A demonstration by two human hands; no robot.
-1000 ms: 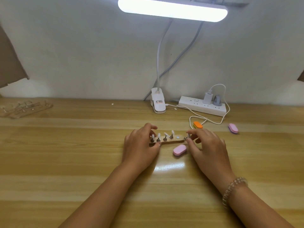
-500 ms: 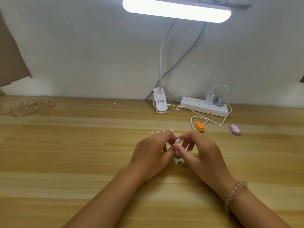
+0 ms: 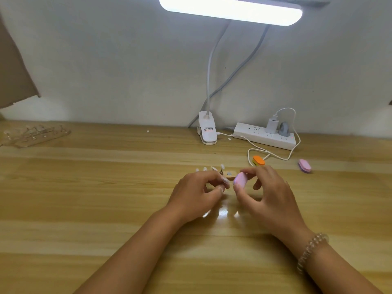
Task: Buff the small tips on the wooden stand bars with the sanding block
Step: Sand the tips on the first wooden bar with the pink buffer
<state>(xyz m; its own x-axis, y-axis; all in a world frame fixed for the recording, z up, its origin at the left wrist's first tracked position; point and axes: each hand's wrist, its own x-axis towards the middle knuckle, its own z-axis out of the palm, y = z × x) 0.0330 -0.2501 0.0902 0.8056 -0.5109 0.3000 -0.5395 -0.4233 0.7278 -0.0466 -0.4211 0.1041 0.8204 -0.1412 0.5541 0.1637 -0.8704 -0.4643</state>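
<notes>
In the head view, the wooden stand bar [image 3: 230, 176] lies across the middle of the wooden table [image 3: 106, 209], just in front of the person. Its left part is hidden behind the left hand [image 3: 197, 193]. That hand's fingers are curled in around the bar and appear to grip it. A row of small tips [image 3: 222, 166] stands up from the bar above the left hand's knuckles, and a round metal disc [image 3: 228, 173] sits on the bar's bare right end.

Touching that right end or just in front of it is the pink sanding block [image 3: 240, 179]. The right hand [image 3: 269, 195] pinches it between thumb and forefinger, with the other fingers loosely bent behind it. A clear bead bracelet [image 3: 311, 251] circles the right wrist.

- Behind the bar to the right, nearby, lies an orange sanding block [image 3: 258, 160].
- Further right of the bar lies a second pink block [image 3: 304, 165].
- Well behind the bar, against the wall, are a white clip lamp [image 3: 207, 131] and a power strip [image 3: 265, 135] to the lamp's right.
- Far to the bar's left, at the table's back edge, lie clear acrylic stands [image 3: 36, 134].
</notes>
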